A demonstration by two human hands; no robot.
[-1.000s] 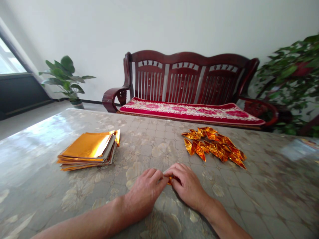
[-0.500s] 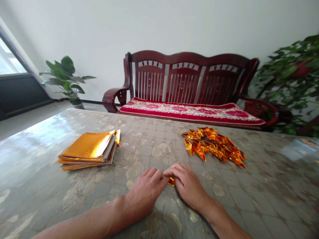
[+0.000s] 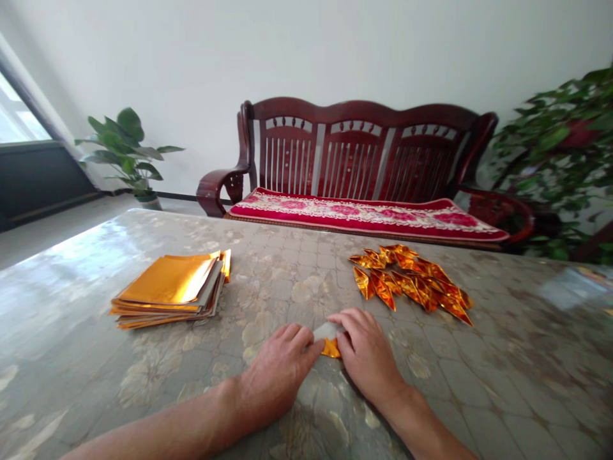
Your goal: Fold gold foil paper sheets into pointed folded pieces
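A partly folded sheet of gold foil paper (image 3: pixel 331 348) lies on the table between my hands, its grey-white back showing along the far side. My left hand (image 3: pixel 286 361) is closed on its left end, thumb and fingers pressed together. At the right end, my right hand (image 3: pixel 364 348) pinches the paper, with the index finger reaching over the far edge. Both hands rest low, close to the tabletop. Part of the paper is hidden under the fingers. Beyond my right hand lies a cluster of several folded gold foil pieces (image 3: pixel 414 281) with pointed ends.
A stack of gold foil sheets (image 3: pixel 167 281) sits on the left of the patterned table (image 3: pixel 287 255). Clear plastic packaging (image 3: pixel 577 287) lies at the right edge. Behind the table stand a dark red wooden bench (image 3: pixel 352 147) and potted plants (image 3: pixel 127 153).
My right hand has shifted slightly right and its fingers have lifted off the middle. More of the paper's grey-white back and gold face now shows. My left hand has hardly moved.
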